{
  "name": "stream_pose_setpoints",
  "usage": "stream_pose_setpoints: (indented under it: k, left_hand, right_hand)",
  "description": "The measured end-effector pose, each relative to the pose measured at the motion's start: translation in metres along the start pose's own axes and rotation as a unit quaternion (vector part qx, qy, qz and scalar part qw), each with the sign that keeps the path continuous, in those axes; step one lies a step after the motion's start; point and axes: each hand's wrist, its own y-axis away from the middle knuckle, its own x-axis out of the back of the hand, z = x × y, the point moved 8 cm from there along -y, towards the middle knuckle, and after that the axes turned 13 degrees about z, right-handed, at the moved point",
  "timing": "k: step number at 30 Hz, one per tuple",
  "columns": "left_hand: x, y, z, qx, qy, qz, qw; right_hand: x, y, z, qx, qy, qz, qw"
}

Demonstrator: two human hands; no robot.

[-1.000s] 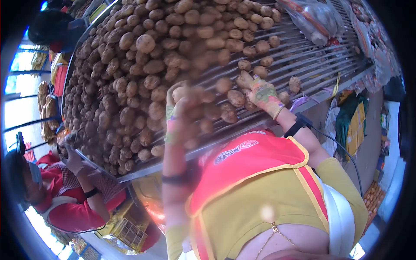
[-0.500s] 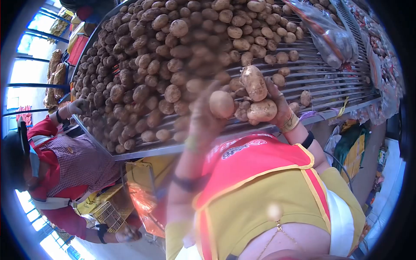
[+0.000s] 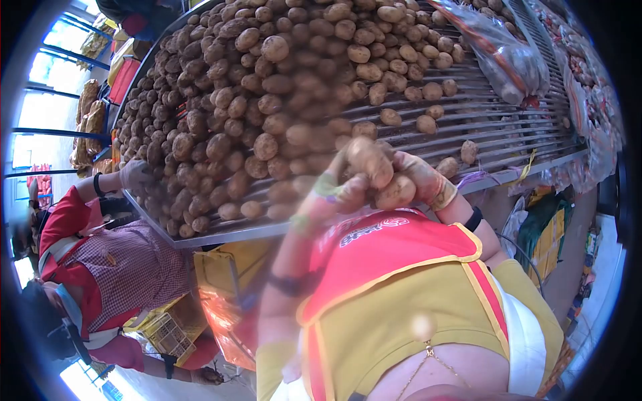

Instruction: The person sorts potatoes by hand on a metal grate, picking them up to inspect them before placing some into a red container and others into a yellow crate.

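Note:
Both my hands are closed around a small cluster of potatoes just above the near edge of a slatted metal sorting table (image 3: 515, 127). My left hand (image 3: 334, 190) wraps the left side, against a large brownish potato (image 3: 371, 164). On the other side my right hand (image 3: 428, 180), in a stained glove, grips a paler potato (image 3: 396, 192). More of the cluster is partly hidden behind the fingers. Beyond my hands, a big heap of soil-covered potatoes (image 3: 221, 93) covers the table's left and middle. A few loose potatoes (image 3: 469, 152) lie on the slats near my right hand.
A clear plastic bag (image 3: 508, 63) lies on the table's right side, with more bags piled past it. At left, a co-worker in a checked apron (image 3: 134, 260) has a gloved hand (image 3: 137, 175) at the heap. Yellow crates (image 3: 167, 334) stand below the table.
My hands have come closer together with the potatoes, and the left has moved in toward the right. The upright potato is no longer standing on top. The co-worker has shifted right.

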Motion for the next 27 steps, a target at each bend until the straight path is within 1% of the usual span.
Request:
stream_pose_setpoints:
  k: [2,4,6,7,8,9,10,11,12,13,15,16,17,18,19,20,23,24,25,27]
  left_hand:
    - [-0.006,0.004,0.004,0.010,-0.014,-0.046,0.999]
    - [0.001,0.004,0.003,-0.004,0.015,-0.037,0.999]
    - [0.002,0.000,0.007,-0.060,0.019,-0.085,0.994]
    - [0.001,-0.007,0.014,-0.111,0.009,-0.133,0.985]
    - [0.007,-0.009,0.009,-0.095,0.067,-0.124,0.985]
    - [0.013,-0.011,0.005,-0.079,0.125,-0.116,0.982]
    - [0.026,-0.008,-0.012,0.006,0.249,-0.049,0.967]
    - [0.026,-0.006,-0.013,0.026,0.275,-0.014,0.961]
    - [0.026,-0.004,-0.015,0.044,0.301,0.022,0.952]
    - [0.027,-0.002,-0.016,0.059,0.327,0.059,0.941]
    - [0.019,0.003,-0.006,0.037,0.318,0.037,0.947]
    - [0.021,0.005,-0.014,0.049,0.315,0.028,0.947]
    - [0.024,0.007,-0.025,0.070,0.345,0.008,0.936]
    - [0.026,0.008,-0.035,0.092,0.374,-0.014,0.923]
    - [0.026,0.010,-0.042,0.115,0.403,-0.036,0.907]
    - [0.034,0.010,-0.046,0.128,0.433,0.023,0.892]
    - [0.028,0.013,-0.038,0.083,0.346,-0.072,0.932]
    - [0.028,0.015,-0.040,0.119,0.323,-0.048,0.938]
    - [0.028,0.019,-0.041,0.155,0.300,-0.024,0.941]
    - [0.024,0.023,-0.028,0.155,0.231,0.004,0.961]
  right_hand:
    - [-0.005,-0.002,-0.006,0.030,0.088,0.003,0.996]
    - [-0.013,-0.004,-0.016,0.084,0.108,-0.001,0.991]
    - [-0.020,-0.002,-0.024,0.124,0.109,0.003,0.986]
    - [-0.024,-0.001,-0.029,0.135,0.102,0.005,0.985]
    - [-0.026,-0.001,-0.032,0.146,0.096,0.007,0.985]
    - [-0.023,-0.005,-0.028,0.130,0.016,0.021,0.991]
    - [-0.018,-0.011,-0.020,0.113,-0.064,0.035,0.991]
    - [-0.012,-0.018,-0.012,0.096,-0.143,0.048,0.984]
    - [-0.001,-0.020,-0.018,0.155,-0.078,0.101,0.980]
    - [0.003,-0.020,-0.021,0.209,-0.072,0.125,0.967]
    - [-0.010,-0.017,-0.034,0.315,-0.061,0.171,0.932]
    - [-0.025,-0.017,-0.037,0.343,0.049,0.122,0.930]
    - [-0.039,-0.015,-0.038,0.379,0.150,0.072,0.910]
    - [-0.056,-0.011,-0.040,0.409,0.289,0.043,0.864]
    - [-0.070,-0.009,-0.037,0.430,0.420,0.016,0.799]
    - [-0.057,-0.022,-0.026,0.279,0.341,0.011,0.898]
    - [-0.069,-0.020,-0.048,0.348,0.369,-0.015,0.862]
    - [-0.067,-0.023,-0.048,0.347,0.364,-0.008,0.864]
    - [-0.072,-0.026,-0.038,0.271,0.378,-0.041,0.884]
    - [-0.090,-0.023,-0.023,0.113,0.397,-0.106,0.905]
